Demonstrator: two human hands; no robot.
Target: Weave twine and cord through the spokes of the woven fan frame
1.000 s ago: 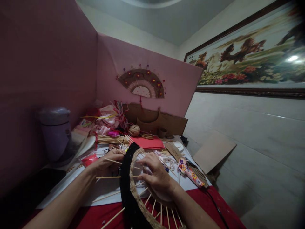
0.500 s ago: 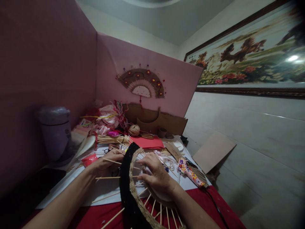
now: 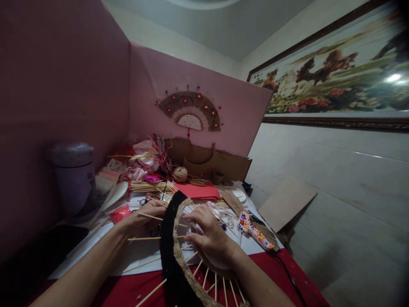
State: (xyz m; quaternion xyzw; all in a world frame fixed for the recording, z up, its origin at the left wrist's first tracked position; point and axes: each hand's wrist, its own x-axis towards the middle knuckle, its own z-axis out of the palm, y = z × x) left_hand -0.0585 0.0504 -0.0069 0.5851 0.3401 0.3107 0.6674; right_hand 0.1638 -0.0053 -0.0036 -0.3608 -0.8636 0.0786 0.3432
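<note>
A handmade fan [image 3: 172,256] stands tilted over the table's near side. It has a curved black band, a braided twine strip [image 3: 179,251] along the band's inner edge, and thin wooden sticks [image 3: 145,238] radiating through. My left hand [image 3: 148,215] grips the fan at the band's far left side; its fingertips are partly hidden behind the band. From the right, my right hand [image 3: 207,234] is curled around the fan's inner part, thumb and fingers near the twine. Under that palm, a pale half-round piece is mostly covered.
A flowered glue gun [image 3: 255,232] with a cable lies at right. Behind are red paper [image 3: 200,191], a twine ball [image 3: 180,174], sticks and a small brown pot [image 3: 217,177]. A purple container [image 3: 75,179] stands left. A finished fan [image 3: 191,111] hangs on the pink board.
</note>
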